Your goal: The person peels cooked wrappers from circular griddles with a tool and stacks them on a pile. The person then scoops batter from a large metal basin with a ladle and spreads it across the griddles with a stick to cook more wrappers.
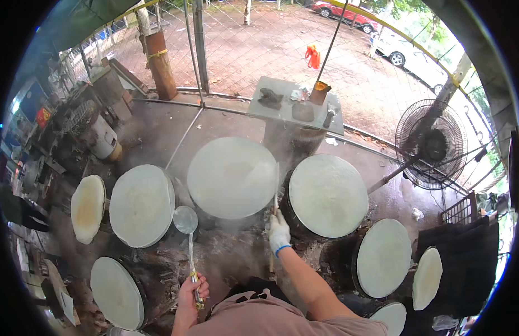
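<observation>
My left hand [190, 290] is bare and grips the taped handle of a metal ladle [186, 220]. The ladle's round bowl sits just below left of the middle griddle, which is covered by a pale batter sheet [232, 178] with a wetter, whiter patch on its right. My right hand [280, 234], in a white glove with a blue cuff, holds a long, thin spreader or scraper [277, 185]. Its blade stands edge-on along the right rim of the middle griddle; whether it touches the batter I cannot tell. Another batter-covered griddle [329, 195] lies to the right, and one [142, 206] to the left.
Several more batter-coated griddles form an arc around me, including one at the lower left [117, 293] and one at the right [384, 258]. A pedestal fan [433, 147] stands at the right. Beyond the middle griddle is a small table [280, 88]; a wire fence [230, 46] runs behind. Steam drifts about.
</observation>
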`<state>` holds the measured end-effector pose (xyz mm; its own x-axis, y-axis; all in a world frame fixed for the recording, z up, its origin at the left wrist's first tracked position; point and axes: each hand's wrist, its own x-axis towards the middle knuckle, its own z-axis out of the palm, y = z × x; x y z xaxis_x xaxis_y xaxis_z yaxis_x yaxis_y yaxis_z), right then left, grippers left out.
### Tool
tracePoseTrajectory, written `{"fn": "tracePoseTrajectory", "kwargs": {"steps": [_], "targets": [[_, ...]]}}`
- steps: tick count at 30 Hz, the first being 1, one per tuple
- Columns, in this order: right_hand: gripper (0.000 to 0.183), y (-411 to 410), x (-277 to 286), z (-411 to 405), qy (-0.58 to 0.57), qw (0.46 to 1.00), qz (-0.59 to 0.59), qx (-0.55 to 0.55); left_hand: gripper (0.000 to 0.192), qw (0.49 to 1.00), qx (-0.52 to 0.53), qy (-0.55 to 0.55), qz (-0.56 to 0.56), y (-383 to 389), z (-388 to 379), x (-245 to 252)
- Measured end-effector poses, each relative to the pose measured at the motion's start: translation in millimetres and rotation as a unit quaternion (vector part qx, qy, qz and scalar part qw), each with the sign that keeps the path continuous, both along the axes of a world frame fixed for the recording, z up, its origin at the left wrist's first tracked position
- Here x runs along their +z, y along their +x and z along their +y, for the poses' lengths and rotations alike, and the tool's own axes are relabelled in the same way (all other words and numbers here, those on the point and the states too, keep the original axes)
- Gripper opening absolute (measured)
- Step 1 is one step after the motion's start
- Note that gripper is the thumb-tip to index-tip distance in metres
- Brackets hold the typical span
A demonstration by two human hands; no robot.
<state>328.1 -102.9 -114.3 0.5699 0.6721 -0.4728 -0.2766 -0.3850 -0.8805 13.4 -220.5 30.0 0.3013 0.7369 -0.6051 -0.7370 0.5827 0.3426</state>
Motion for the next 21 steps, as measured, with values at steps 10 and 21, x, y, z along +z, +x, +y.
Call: {"fn": "tracePoseTrajectory", "kwargs": {"steps": [10, 21], "targets": [[0.043, -8, 17, 13, 0.066, 0.993, -0.076, 0.069, 0.025, 0.997, -0.06, -0.019, 0.038, -15, 21, -7], [0.046, 36, 49, 58, -0.006, 0.94, -0.171, 0.294, 0.024, 0.996, -0.052, -0.061, 0.031, 34, 13, 5]]}}
